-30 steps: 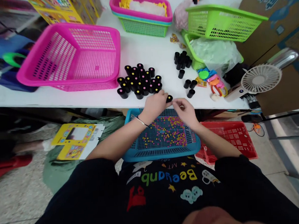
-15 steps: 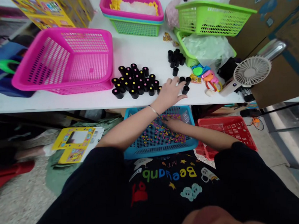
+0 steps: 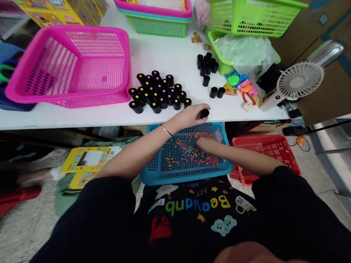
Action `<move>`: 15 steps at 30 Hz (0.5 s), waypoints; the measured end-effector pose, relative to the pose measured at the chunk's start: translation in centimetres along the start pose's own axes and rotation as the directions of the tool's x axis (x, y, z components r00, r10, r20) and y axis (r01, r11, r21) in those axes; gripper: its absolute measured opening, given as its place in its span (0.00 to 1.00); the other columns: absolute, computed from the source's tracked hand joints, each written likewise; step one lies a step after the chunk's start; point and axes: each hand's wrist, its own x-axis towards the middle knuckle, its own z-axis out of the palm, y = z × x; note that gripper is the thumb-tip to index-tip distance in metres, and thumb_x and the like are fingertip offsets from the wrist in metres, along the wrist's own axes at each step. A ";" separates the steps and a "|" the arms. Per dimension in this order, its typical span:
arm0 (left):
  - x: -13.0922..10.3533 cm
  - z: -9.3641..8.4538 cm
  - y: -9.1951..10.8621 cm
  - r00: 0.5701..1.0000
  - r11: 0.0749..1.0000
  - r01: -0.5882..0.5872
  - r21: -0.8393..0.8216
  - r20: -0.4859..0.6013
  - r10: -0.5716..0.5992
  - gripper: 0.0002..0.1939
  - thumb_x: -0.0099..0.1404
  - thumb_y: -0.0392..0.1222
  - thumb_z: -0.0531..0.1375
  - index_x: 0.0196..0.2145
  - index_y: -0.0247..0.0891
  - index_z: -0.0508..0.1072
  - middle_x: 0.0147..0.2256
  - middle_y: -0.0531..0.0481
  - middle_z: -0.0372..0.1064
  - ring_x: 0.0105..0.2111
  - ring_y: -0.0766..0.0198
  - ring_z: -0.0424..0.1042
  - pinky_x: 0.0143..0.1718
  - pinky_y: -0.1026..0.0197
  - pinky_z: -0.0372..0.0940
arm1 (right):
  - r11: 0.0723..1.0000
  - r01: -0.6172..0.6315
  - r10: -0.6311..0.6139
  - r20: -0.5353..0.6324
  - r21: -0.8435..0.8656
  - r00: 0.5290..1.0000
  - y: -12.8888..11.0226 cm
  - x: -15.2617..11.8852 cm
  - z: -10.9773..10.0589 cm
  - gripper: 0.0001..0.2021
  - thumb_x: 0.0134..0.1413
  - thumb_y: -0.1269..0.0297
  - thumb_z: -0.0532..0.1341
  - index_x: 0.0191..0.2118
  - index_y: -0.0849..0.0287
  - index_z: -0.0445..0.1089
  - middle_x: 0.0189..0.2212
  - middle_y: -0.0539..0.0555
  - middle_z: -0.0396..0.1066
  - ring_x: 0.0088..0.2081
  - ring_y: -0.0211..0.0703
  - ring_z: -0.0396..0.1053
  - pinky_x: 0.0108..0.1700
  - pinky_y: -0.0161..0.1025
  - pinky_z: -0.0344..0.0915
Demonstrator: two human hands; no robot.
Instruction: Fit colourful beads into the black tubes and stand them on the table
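One black cylinder [image 3: 204, 113] has come leftward along the surface's [image 3: 163, 52] front edge and is now clasped by my left hand [image 3: 191, 114] right at that edge. A slack hold could drop it into the blue basket [image 3: 186, 178] below; a careless wrist could topple the nearest dot-topped cylinders [image 3: 159, 93]. My right hand [image 3: 201, 142] dips inside the basket's far edge, fingers hidden, so I can't tell whether it has pinched any small pink and yellow pieces [image 3: 207, 160]; fumbling could scatter them.
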 end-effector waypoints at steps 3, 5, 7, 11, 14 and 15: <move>-1.4 -0.8 -0.7 1.000 0.998 0.015 -0.067 0.008 -0.014 0.23 0.68 0.43 0.65 0.59 0.39 0.73 0.55 0.41 0.79 0.51 0.59 0.80 0.57 0.60 0.71 | 0.999 0.021 -0.018 0.097 -0.030 0.995 -0.5 -0.9 -0.5 0.29 0.49 0.92 0.58 0.15 0.52 0.46 0.16 0.52 0.64 0.30 0.49 0.74 0.44 0.47 0.71; -1.7 -0.7 -0.9 0.998 0.988 0.051 -0.143 -0.023 -0.055 0.28 0.66 0.44 0.67 0.62 0.39 0.70 0.53 0.42 0.80 0.52 0.59 0.80 0.56 0.61 0.72 | 0.998 0.048 -0.043 0.142 -0.029 0.989 -0.9 -1.5 -1.5 0.27 0.51 0.90 0.60 0.15 0.54 0.53 0.20 0.53 0.70 0.31 0.48 0.76 0.45 0.46 0.72; -1.6 -0.5 -1.1 0.995 0.975 0.076 -0.211 -0.052 -0.089 0.35 0.63 0.44 0.70 0.65 0.39 0.66 0.51 0.42 0.81 0.51 0.59 0.81 0.55 0.62 0.72 | 0.995 0.101 -0.103 0.124 0.023 0.987 -0.9 -2.3 -3.1 0.18 0.58 0.84 0.63 0.22 0.56 0.69 0.29 0.55 0.78 0.37 0.47 0.78 0.48 0.44 0.73; -1.2 -0.1 -1.3 0.994 0.956 0.066 -0.285 -0.060 -0.087 0.36 0.62 0.43 0.71 0.65 0.39 0.66 0.48 0.43 0.83 0.46 0.61 0.82 0.52 0.61 0.74 | 0.932 0.190 -0.093 -0.303 0.308 0.949 0.0 -3.1 -7.2 0.11 0.72 0.62 0.62 0.49 0.55 0.81 0.43 0.55 0.81 0.40 0.42 0.77 0.46 0.42 0.76; -1.0 -0.1 -1.3 0.994 0.928 0.073 -0.366 -0.047 -0.097 0.36 0.62 0.42 0.70 0.64 0.39 0.66 0.46 0.44 0.83 0.44 0.62 0.82 0.49 0.62 0.75 | 0.920 0.161 0.071 -0.557 0.357 0.828 1.3 -2.1 -9.0 0.14 0.69 0.55 0.64 0.49 0.56 0.83 0.47 0.57 0.77 0.38 0.41 0.75 0.39 0.40 0.76; -1.0 -0.1 -1.3 0.993 0.918 0.079 -0.388 -0.047 -0.105 0.36 0.61 0.42 0.71 0.64 0.39 0.65 0.47 0.43 0.83 0.44 0.62 0.82 0.50 0.62 0.75 | 0.928 0.139 0.100 -0.589 0.347 0.802 1.6 -1.6 -9.2 0.13 0.67 0.55 0.66 0.47 0.57 0.84 0.48 0.58 0.76 0.39 0.42 0.74 0.39 0.41 0.76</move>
